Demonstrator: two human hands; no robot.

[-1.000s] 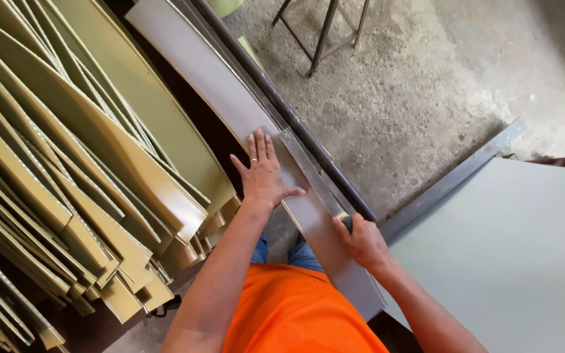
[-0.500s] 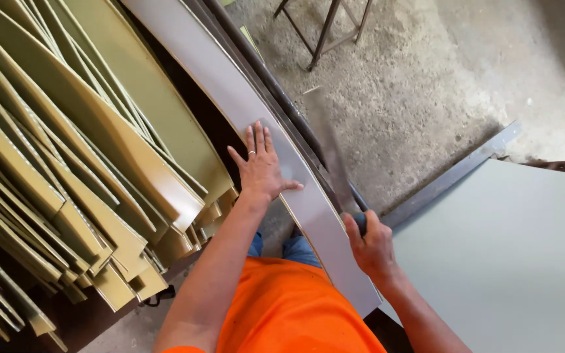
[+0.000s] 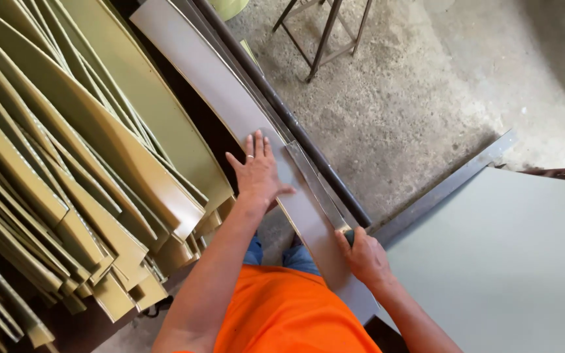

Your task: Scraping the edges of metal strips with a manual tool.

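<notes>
My left hand (image 3: 257, 175) lies flat with fingers spread on a long grey strip (image 3: 217, 85) that runs from the upper left down toward my body. My right hand (image 3: 364, 257) is closed around a dark handle at the near end of a narrow metal blade (image 3: 315, 186), which lies slanted along the strip's right edge. A dark rail (image 3: 295, 127) runs beside the blade. I wear an orange shirt.
A thick stack of olive-green curved strips (image 3: 67, 170) fills the left. A large pale sheet (image 3: 511, 261) with a dark edge bar (image 3: 446, 189) lies at the right. On the concrete floor (image 3: 426, 98) beyond, metal stool legs (image 3: 325, 39) stand.
Both hands stay almost where they were. The metal blade, hardly visible half a second ago, shows plainly again between my hands.
</notes>
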